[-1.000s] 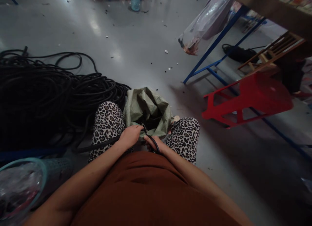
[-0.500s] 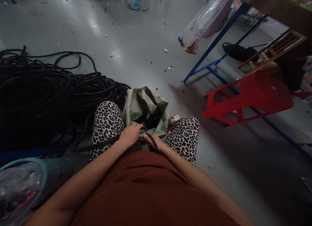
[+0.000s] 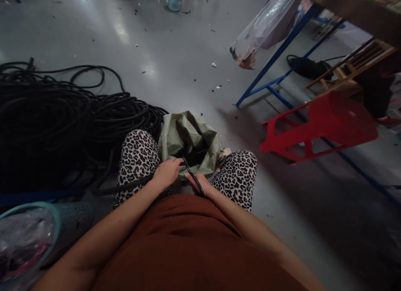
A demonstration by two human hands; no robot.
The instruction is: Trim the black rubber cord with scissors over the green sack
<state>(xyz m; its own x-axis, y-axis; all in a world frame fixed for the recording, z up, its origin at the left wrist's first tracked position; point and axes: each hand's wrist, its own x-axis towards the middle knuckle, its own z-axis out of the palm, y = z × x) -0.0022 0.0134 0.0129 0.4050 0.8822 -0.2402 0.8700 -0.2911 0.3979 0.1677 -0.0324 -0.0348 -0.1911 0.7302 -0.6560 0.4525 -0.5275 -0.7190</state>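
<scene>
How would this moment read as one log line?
Left hand: holds black cord | Right hand: holds black-handled tool | Sack: open, between knees | Cord pile: on left

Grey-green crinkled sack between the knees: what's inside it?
Inside the open grey-green crinkled sack, black material shows, too dark to separate into pieces. The sack's bottom is out of sight, and the left hand covers part of the near-left edge.

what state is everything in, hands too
Left hand: gripping black tube
Right hand: gripping black-handled tool
Black-handled tool: open or shut unclear
Sack: open, dark contents inside
Tube pile: loosely coiled
Red stool: apparently upright
Plastic bag: hanging, something inside
Near teal basket: holding clear plastic
</scene>
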